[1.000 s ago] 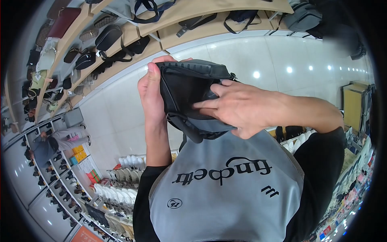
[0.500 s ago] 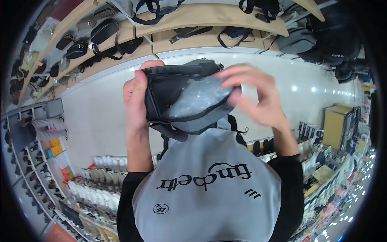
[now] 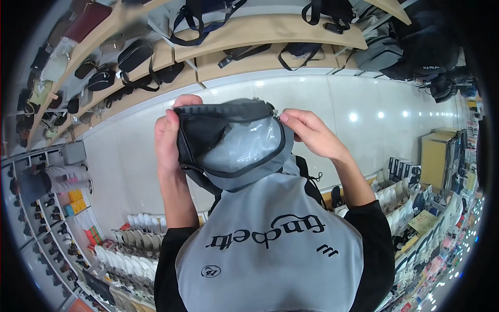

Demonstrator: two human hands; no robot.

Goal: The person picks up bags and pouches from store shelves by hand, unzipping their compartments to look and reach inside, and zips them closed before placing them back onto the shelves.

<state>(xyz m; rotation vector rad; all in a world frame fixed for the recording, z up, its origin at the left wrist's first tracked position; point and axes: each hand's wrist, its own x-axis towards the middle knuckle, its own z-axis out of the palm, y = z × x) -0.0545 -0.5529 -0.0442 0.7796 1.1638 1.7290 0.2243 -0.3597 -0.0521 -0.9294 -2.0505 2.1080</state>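
A grey and black bag [image 3: 244, 179] is held up in front of my chest, its top unzipped and its mouth facing me. Inside it lies crumpled clear plastic [image 3: 244, 143] against the black lining. My left hand [image 3: 169, 138] grips the bag's left end, thumb on the near side and fingers behind. At the right corner of the opening, my right hand [image 3: 306, 130] pinches the bag's edge beside the zipper. Whether the zipper pull itself is between those fingers cannot be made out.
Wooden shelves [image 3: 270, 28] with several small bags run along the far side. Backpacks [image 3: 384, 49] hang at the upper right. Racks of white shoes [image 3: 130, 262] stand low on both sides of me. A person [image 3: 65, 179] is at the left by a shoe wall.
My right hand has moved from over the bag's mouth to its right corner and closed there. The bag has shifted slightly left and down in view, and its opening shows more fully.
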